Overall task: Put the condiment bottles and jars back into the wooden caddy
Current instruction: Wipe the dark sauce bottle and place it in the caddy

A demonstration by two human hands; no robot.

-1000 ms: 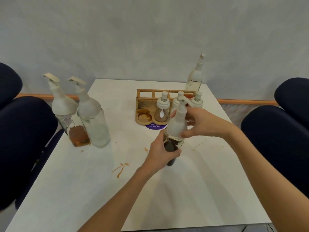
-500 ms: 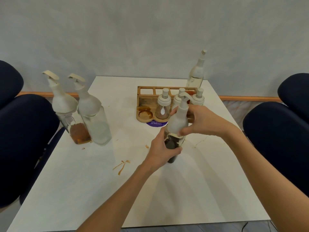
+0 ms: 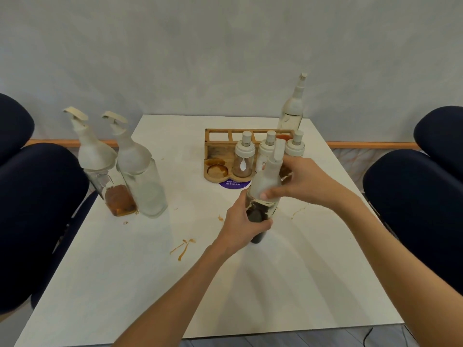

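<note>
1. I see a white table [image 3: 225,284] from above, with dark chairs at both sides.
2. My left hand [image 3: 241,219] is wrapped closed around the lower body of a dark sauce bottle [image 3: 263,196], which stands upright in the middle of the table.
3. My right hand [image 3: 304,182] is closed on the bottle's white pump top, thumb at the front.
4. The wooden caddy [image 3: 213,152] sits just behind the bottle, towards the far edge.
5. Three small jars [image 3: 244,157] with white lids fill its front sockets; the leftmost round socket is bare.
6. A tall clear bottle [image 3: 292,108] stands behind the caddy's right end.
7. Two large pump bottles [image 3: 140,176] stand touching at the left edge; one holds amber liquid.
8. Brown sauce smears [image 3: 183,247] mark the tabletop.
</note>
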